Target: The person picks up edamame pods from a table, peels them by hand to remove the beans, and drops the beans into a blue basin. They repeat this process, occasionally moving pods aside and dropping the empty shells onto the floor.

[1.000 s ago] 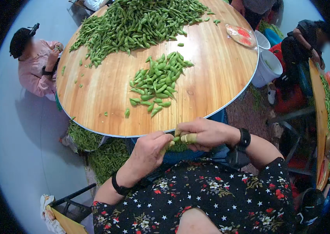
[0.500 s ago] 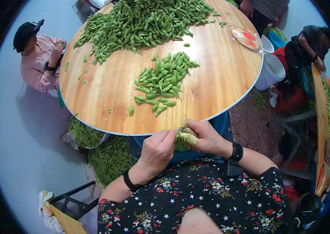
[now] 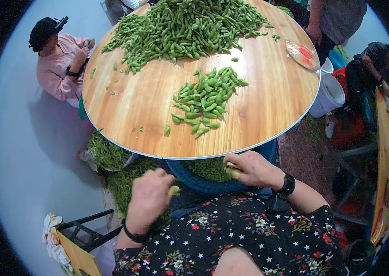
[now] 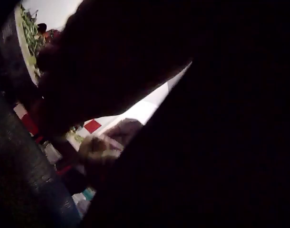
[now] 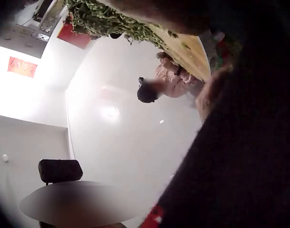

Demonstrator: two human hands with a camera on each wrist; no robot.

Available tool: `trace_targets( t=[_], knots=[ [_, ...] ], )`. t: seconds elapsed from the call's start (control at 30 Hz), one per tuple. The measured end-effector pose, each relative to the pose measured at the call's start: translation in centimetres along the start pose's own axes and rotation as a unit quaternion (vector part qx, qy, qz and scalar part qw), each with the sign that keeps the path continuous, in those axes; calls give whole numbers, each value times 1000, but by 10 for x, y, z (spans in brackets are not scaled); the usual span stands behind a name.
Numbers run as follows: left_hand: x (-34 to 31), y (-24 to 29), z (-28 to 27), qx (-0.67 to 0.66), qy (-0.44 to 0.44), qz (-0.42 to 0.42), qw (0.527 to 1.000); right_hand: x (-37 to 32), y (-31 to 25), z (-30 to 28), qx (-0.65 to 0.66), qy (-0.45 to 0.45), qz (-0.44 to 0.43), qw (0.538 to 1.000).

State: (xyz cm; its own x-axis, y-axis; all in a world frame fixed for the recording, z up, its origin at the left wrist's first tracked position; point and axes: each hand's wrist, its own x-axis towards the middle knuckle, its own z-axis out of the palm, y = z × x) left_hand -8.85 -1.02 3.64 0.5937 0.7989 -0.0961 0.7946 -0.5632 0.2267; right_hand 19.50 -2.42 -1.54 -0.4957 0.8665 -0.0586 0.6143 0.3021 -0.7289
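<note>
In the head view my left hand [image 3: 150, 195] is blurred, held left of the blue tub with its fingers bent and a yellowish cover on the thumb. My right hand [image 3: 256, 169] hovers over the tub's right side, fingers curled toward a thumb with a similar yellowish cover. I cannot tell whether either hand has a pod in it. Below and between them, the blue tub [image 3: 187, 179] contains small green pieces. A small heap of edamame pods [image 3: 208, 96] lies on the round wooden table [image 3: 268, 101] in front of me. Both wrist views are mostly dark.
A large pod pile [image 3: 190, 32] covers the table's far side. A plastic-wrapped packet [image 3: 302, 55] lies near its right edge. Greens [image 3: 127, 191] are heaped on the floor at left. White buckets [image 3: 330, 94] stand at right. A person in pink [image 3: 58, 64] sits at left.
My hands were together at the table's near edge around a green pod; now they are apart. The left hand has swung left and down, while the right has shifted slightly right. The head view has shifted too.
</note>
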Motion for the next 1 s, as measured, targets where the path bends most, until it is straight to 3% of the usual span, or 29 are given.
trace_targets(
  t=[0.13,0.17,0.23,0.37,0.43,0.57,0.63,0.77,0.83,0.87,0.93,1.0],
  knots=[
    [43,-18,9,-49,208,-89,973,0,-6,1,39,-23,35,998],
    [63,-24,17,-47,212,-87,972,1,-7,0,54,-19,12,998],
    [91,-33,30,-43,312,-20,949,1,-8,-2,66,-12,-10,998],
    [60,-49,24,-59,220,-19,974,-9,-15,-18,140,-23,57,988],
    [28,-40,-18,36,-67,-145,986,-11,-14,-25,163,-36,95,981],
    [47,-38,-22,37,-11,-165,985,-4,-17,-26,206,-51,94,973],
    [82,-42,1,-24,249,0,968,4,-24,-27,234,-50,96,966],
    [122,-42,18,-16,280,48,959,7,-27,-22,280,-60,125,950],
    [127,-42,23,-75,180,22,981,7,-20,-17,275,-14,83,958],
    [127,-41,23,-74,177,26,981,8,-16,-14,278,-10,84,957],
    [124,-38,26,-89,213,32,973,11,-8,-10,254,50,0,966],
    [119,-28,22,-64,261,61,961,16,-10,-9,255,73,-3,964]
  ],
)
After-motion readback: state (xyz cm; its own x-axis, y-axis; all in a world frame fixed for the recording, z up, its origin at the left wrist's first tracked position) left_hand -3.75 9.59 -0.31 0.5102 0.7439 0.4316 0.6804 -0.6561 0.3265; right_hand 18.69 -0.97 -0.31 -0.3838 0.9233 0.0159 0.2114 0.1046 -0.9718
